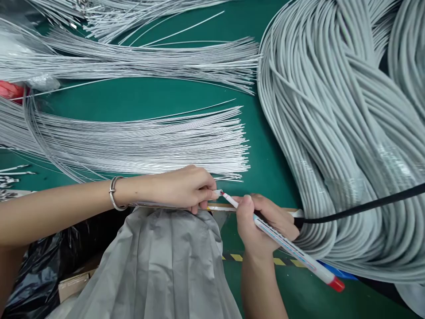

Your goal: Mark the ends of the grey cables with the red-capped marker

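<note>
My left hand [194, 188] pinches a small white piece [218, 192] near the table's front edge, its fingers closed. My right hand [262, 217] is wrapped round a white marker pen [288, 246] with a red end. The pen's tip touches or nearly touches the white piece; the exact contact is too small to tell. Just beyond my left hand lies a bundle of thin grey wires [149, 141], their ends fanned out to the right. A black cord [361, 208] runs from beside my right hand toward the right edge.
The green table [109, 97] holds a second wire bundle [159, 60] farther back. Thick coils of grey cable [325, 110] fill the right side. A red item [11, 91] and clear plastic lie at the left. Black plastic [43, 266] and a cardboard box [73, 285] are below my left arm.
</note>
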`<action>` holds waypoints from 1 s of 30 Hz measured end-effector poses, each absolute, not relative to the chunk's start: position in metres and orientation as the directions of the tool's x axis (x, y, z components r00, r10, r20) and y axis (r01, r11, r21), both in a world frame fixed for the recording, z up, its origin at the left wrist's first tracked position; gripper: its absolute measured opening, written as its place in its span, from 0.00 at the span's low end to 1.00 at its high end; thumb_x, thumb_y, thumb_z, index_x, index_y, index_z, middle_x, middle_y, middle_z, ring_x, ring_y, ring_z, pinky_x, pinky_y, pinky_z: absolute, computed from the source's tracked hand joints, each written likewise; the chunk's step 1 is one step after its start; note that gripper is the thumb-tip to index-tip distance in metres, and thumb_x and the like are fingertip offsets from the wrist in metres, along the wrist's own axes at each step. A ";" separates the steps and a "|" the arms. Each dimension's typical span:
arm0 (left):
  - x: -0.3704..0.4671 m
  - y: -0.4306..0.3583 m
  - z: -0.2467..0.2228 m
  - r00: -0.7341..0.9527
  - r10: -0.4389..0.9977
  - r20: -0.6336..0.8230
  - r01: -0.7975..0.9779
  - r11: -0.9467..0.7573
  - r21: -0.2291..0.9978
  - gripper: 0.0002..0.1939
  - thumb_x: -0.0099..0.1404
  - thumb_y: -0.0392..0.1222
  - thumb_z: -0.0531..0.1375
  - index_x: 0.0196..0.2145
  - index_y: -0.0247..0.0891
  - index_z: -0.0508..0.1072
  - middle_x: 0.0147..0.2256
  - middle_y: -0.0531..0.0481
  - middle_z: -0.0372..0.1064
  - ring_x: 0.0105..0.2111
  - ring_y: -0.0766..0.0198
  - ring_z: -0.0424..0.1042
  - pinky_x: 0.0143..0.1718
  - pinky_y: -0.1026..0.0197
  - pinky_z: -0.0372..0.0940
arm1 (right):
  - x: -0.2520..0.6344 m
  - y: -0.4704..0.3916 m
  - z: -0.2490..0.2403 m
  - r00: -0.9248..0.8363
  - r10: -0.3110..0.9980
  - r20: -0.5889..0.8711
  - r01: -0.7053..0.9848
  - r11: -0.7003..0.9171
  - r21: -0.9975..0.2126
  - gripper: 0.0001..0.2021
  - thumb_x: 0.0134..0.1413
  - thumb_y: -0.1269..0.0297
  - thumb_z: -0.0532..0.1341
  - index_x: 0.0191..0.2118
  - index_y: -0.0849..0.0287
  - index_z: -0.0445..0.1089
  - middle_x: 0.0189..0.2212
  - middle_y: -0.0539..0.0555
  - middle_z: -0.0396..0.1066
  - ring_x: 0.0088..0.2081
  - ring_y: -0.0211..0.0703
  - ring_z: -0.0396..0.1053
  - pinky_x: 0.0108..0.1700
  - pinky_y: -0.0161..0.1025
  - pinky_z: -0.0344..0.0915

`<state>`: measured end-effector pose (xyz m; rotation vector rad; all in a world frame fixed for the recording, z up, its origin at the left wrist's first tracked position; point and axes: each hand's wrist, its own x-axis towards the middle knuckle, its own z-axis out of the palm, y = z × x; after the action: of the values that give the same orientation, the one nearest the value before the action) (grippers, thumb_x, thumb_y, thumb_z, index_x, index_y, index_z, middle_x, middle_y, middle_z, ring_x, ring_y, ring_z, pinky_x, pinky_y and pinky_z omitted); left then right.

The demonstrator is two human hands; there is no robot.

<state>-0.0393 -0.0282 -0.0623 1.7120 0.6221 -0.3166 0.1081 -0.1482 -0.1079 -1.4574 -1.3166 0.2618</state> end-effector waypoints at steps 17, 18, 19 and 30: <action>-0.040 -0.029 -0.061 0.802 0.247 -0.544 0.586 -0.148 0.797 0.19 0.71 0.48 0.51 0.26 0.35 0.70 0.24 0.52 0.74 0.20 0.71 0.70 0.22 0.70 0.59 | 0.111 -0.149 -0.108 0.313 0.818 0.482 0.577 0.239 -0.781 0.15 0.51 0.79 0.59 0.17 0.58 0.63 0.13 0.44 0.61 0.15 0.31 0.58 0.18 0.32 0.53; -0.040 -0.029 -0.062 0.804 0.248 -0.541 0.584 -0.154 0.797 0.19 0.71 0.48 0.51 0.26 0.35 0.70 0.23 0.52 0.73 0.20 0.71 0.70 0.22 0.70 0.59 | 0.111 -0.149 -0.108 0.322 0.817 0.478 0.572 0.233 -0.786 0.15 0.51 0.78 0.59 0.17 0.58 0.64 0.13 0.44 0.62 0.15 0.31 0.59 0.18 0.32 0.54; -0.040 -0.029 -0.063 0.806 0.247 -0.538 0.581 -0.157 0.798 0.19 0.71 0.47 0.51 0.26 0.35 0.70 0.22 0.52 0.73 0.20 0.71 0.70 0.22 0.70 0.59 | 0.110 -0.150 -0.109 0.350 0.810 0.470 0.558 0.223 -0.799 0.14 0.52 0.76 0.59 0.18 0.58 0.66 0.13 0.44 0.63 0.15 0.32 0.60 0.19 0.32 0.56; -0.039 -0.057 0.008 0.926 0.353 -0.135 0.349 -0.662 0.663 0.13 0.68 0.34 0.50 0.27 0.38 0.69 0.21 0.53 0.65 0.20 0.67 0.61 0.21 0.62 0.54 | 0.107 -0.165 -0.100 0.582 0.801 0.140 0.173 0.046 -0.984 0.16 0.59 0.49 0.56 0.34 0.57 0.72 0.13 0.46 0.63 0.13 0.37 0.58 0.16 0.36 0.55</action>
<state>-0.0388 -0.0567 0.0076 2.3466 0.4955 0.0061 0.1070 -0.1646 -0.1000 -1.4784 -0.8744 0.5877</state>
